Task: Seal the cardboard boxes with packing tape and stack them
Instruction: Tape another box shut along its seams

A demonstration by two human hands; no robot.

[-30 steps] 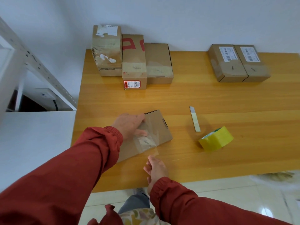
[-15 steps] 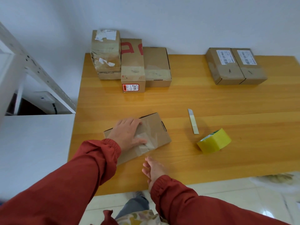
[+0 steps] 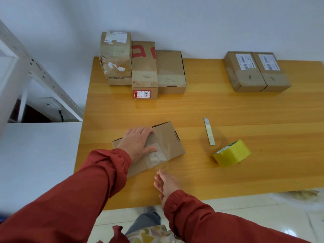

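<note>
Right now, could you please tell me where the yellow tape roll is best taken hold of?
Probably by its two flat faces, from above: the yellow tape roll appears to rest on its curved band, core facing the blade, so both faces stand exposed. The free right hand is nearest.

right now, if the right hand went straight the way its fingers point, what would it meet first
Likely the clear tape folded over the cardboard box, just ahead of the right hand; depth is unclear.
</note>
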